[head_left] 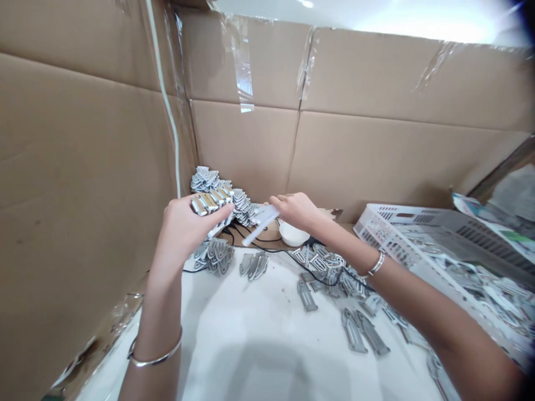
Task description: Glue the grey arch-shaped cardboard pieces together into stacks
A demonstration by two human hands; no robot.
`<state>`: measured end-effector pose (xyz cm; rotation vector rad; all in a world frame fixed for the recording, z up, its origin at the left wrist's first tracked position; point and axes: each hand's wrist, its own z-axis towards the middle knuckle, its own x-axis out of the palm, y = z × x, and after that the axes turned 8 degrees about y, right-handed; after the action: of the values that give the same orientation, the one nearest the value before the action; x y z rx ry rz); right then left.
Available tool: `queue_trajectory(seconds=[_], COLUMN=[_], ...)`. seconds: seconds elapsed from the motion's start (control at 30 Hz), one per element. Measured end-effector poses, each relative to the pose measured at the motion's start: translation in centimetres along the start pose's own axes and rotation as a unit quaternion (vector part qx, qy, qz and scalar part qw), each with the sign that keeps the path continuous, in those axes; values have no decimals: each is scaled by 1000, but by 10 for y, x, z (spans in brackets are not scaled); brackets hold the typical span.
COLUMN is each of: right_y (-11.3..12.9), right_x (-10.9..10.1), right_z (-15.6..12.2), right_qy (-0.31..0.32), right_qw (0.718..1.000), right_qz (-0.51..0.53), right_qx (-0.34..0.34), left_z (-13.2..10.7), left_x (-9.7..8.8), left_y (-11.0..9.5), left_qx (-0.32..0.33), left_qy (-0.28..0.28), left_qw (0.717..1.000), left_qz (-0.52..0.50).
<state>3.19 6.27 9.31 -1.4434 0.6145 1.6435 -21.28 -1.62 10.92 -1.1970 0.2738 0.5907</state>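
At centre frame we grip a row of grey clips [211,201] in our left hand [184,225], fingers curled tight around it. Just to its right, our right hand [296,210] pinches a white stick [259,223] that slants down-left. Lower down, loose grey pieces [355,331] litter the white table [259,345]. A white basket [376,223] sits at right.

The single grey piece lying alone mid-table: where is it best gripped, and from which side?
Probably pinch the grey piece across its two long edges, coming from above: it lies flat on the table, with bare surface on both sides for fingertips.
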Motion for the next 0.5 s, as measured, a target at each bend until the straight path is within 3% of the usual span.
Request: queue_trajectory(seconds=[0.07, 0.13, 0.17, 0.23, 0.3, 0.37, 0.43, 0.5], right_y=[-7, -14, -18, -24, -31, -38, -44, -45], right_x=[7, 16, 22, 33, 43, 47, 46, 38], right_z=[-1, 0, 0, 3, 4, 4, 2, -2], right_qy=[-60, -126, -157, -184, -129, -18, 86, 119], right_qw=[996, 974, 951, 878, 810, 779, 796, 860], right_qz=[64, 186, 265, 433, 561, 617, 591, 487], right_qx=[-14, 5, 30, 85, 113, 109, 97, 97], left_z=[-1, -1, 0, 0, 1, 1, 0, 0], left_x=[-1, -2, -3, -4, -4, -4, -3, -3], left_y=[0, 0, 1, 3, 3, 3, 3, 3], left_qx=[0, -3, -5, -9, -9, -5, -3, -2], left_qy=[-5, -4, -2, 1, 2, 0, -3, -5], left_qw=[1000, 1000, 1000, 1000, 1000, 1000, 1000, 1000], left_qz=[-1, -1, 0, 1, 0, -1, -3, -6])
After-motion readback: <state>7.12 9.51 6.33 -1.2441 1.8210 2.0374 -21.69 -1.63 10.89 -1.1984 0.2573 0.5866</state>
